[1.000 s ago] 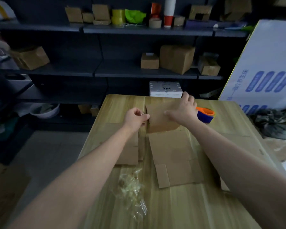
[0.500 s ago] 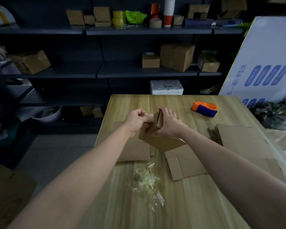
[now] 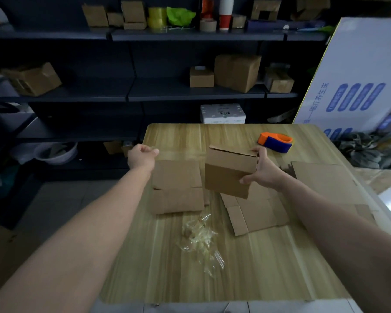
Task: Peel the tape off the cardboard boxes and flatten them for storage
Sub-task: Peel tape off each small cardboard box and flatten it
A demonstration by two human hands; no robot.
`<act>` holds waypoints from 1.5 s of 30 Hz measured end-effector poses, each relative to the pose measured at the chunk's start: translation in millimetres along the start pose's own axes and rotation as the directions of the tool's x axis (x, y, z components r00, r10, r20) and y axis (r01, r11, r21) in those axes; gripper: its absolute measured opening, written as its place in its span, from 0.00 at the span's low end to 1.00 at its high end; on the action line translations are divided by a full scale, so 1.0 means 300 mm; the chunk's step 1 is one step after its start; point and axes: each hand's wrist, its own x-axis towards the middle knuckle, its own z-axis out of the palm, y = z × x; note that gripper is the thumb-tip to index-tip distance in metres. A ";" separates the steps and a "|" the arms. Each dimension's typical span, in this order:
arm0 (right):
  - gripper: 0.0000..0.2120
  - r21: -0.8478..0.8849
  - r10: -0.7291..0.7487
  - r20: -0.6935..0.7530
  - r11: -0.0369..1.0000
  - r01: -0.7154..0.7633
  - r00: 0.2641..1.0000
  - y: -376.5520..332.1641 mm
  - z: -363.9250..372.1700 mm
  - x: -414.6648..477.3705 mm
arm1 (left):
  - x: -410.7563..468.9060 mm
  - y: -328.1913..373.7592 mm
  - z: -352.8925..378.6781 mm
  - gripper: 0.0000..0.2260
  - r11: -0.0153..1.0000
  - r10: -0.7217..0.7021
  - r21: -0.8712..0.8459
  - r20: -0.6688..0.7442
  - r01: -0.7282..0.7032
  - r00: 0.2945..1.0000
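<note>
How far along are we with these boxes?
Done: flattened boxes lie on the table, with peeled tape piled nearby. In hand: right hand holds a box not yet flat; left hand seems to pinch a tape strip. Left: flatten that box.

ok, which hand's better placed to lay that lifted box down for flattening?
Right, probably. The right hand grips the box, held up over the flattened cardboard. The left hand is curled off to the side and not touching the box.
</note>
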 end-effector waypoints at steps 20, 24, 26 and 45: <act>0.47 0.052 0.161 -0.103 0.986 -0.156 0.982 0.021 -0.103 -0.057 | -0.137 -0.133 0.052 0.04 0.953 0.245 0.150 0.132 -0.264 0.960; 0.46 0.004 0.077 -0.076 0.997 -0.077 0.994 -0.012 -0.066 -0.043 | -0.242 -0.217 0.155 0.02 0.723 0.324 0.395 0.531 -0.567 0.783; 0.46 -0.006 0.063 -0.070 0.998 -0.063 0.996 -0.009 -0.065 -0.044 | -0.298 -0.289 0.178 0.04 0.634 0.198 0.409 0.734 -0.656 0.649; 0.42 -0.051 -0.003 0.138 0.999 0.010 0.990 -0.019 0.018 -0.011 | -0.373 -0.463 0.176 0.35 0.960 -0.278 0.195 0.733 0.200 0.621</act>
